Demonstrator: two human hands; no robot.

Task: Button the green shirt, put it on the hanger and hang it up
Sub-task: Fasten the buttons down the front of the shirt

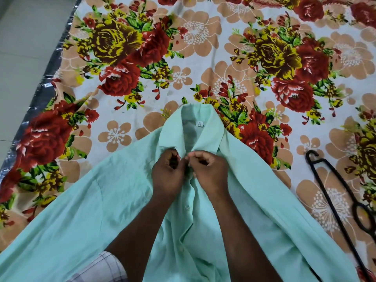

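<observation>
Collar tag: print illegible.

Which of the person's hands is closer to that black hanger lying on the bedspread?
The right. The right hand is at the shirt placket just below the collar, on the side toward the black hanger. The left hand touches it from the far side.

Flowered bedsheet fills most of frame: white ground, big red and yellow roses, tan blossoms, green leaves. Crinkled silver plastic edge runs diagonally down left side, beside sheet. Pale grey floor in upper left corner. Checked cloth at bottom, left of centre.
</observation>
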